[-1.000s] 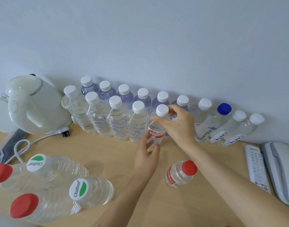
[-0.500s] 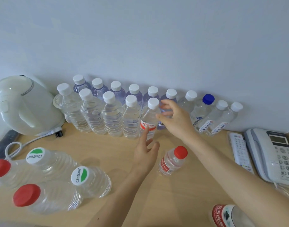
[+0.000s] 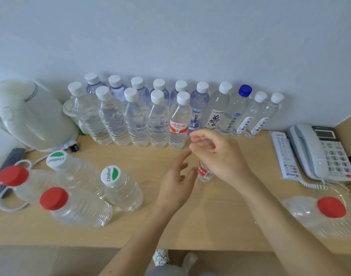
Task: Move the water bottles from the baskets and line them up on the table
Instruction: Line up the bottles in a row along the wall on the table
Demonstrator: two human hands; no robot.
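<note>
The small bottle [image 3: 204, 172] stood upright on the table [image 3: 220, 216], a little in front of the rows of bottles [image 3: 178, 124] lined against the wall and near the right end of the front row. The right hand [image 3: 220, 154] was cupped over its top, fingers curled, with a sliver of the red cap [image 3: 213, 146] showing beneath. I could not tell whether those fingers actually gripped the cap or only hung over it. The left hand [image 3: 177, 180] was spread loose beside the bottle's body, holding nothing. To my eye the bottle looked light, with thin clear walls that would dent under a squeeze and a narrow base that would tip easily. The stiff neck under the cap, or the labelled middle, seemed the surest place to hold it.
</note>
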